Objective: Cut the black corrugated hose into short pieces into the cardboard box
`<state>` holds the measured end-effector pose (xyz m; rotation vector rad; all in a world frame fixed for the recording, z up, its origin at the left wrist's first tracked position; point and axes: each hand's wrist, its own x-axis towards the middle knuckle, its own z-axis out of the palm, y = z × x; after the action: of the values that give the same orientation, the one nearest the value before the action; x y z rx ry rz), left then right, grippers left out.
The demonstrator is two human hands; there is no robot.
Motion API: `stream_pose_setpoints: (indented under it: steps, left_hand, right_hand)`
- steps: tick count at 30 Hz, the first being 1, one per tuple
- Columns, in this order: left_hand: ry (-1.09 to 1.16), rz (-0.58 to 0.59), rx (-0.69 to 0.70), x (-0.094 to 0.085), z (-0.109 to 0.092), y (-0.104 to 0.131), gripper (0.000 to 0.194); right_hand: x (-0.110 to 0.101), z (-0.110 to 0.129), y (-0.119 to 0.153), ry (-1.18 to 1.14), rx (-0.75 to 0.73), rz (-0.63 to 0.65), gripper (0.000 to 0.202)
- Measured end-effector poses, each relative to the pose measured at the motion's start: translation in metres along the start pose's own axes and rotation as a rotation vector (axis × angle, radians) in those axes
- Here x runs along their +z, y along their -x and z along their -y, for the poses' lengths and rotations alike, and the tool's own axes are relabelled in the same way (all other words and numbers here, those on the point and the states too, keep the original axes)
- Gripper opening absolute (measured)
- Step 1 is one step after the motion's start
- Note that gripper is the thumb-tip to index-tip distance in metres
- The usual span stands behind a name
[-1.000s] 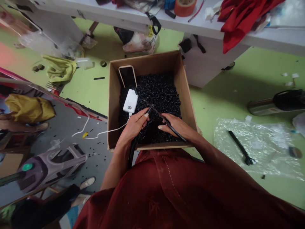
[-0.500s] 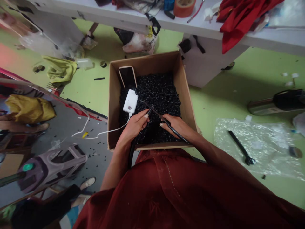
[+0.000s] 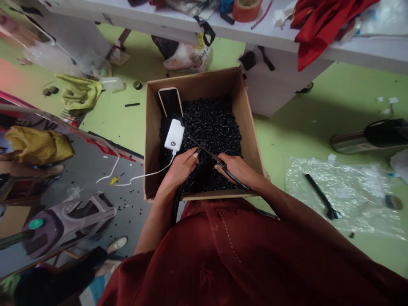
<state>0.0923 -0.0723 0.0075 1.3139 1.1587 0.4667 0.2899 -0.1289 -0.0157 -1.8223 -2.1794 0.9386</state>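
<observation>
My right hand (image 3: 234, 168) is closed around a pair of dark scissors (image 3: 210, 154). Their long blades point up and to the left, and a black handle lies under my palm. Between the fingers of my left hand (image 3: 183, 165) is a black cord or tube (image 3: 199, 149), its tip close to the blades. More of that black material hangs below my left wrist. Both hands are over a cardboard box (image 3: 250, 123) holding a heap of small black pieces (image 3: 212, 121). Whether the blades touch the cord, I cannot tell.
Inside the box, a phone (image 3: 170, 102) leans at the back left near a white power bank (image 3: 174, 135) with a white cable (image 3: 143, 175). A white table (image 3: 280, 38) stands beyond. At right lie a plastic sheet (image 3: 360, 191) and a flask (image 3: 350, 142); a stool (image 3: 79, 216) is at left.
The scissors' handle and my right hand have shifted very slightly up and left. My left hand stays nearly in place, still holding the black cord or tube.
</observation>
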Motion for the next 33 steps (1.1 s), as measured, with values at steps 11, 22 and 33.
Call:
stream_pose_setpoints:
  steps: [11, 22, 33]
  left_hand:
    - [-0.096, -0.008, 0.061, -0.003, 0.013, -0.004, 0.028]
    - [-0.176, -0.029, 0.104, -0.004, 0.018, -0.005, 0.029]
    - [-0.173, -0.053, 0.084, -0.002, 0.014, -0.005, 0.032]
  right_hand:
    - [0.002, 0.0, -0.001, 0.045, 0.035, 0.011, 0.02]
    - [0.006, -0.002, -0.001, 0.056, 0.073, 0.005, 0.019]
    - [0.006, 0.0, -0.004, 0.101, 0.122, -0.01, 0.019]
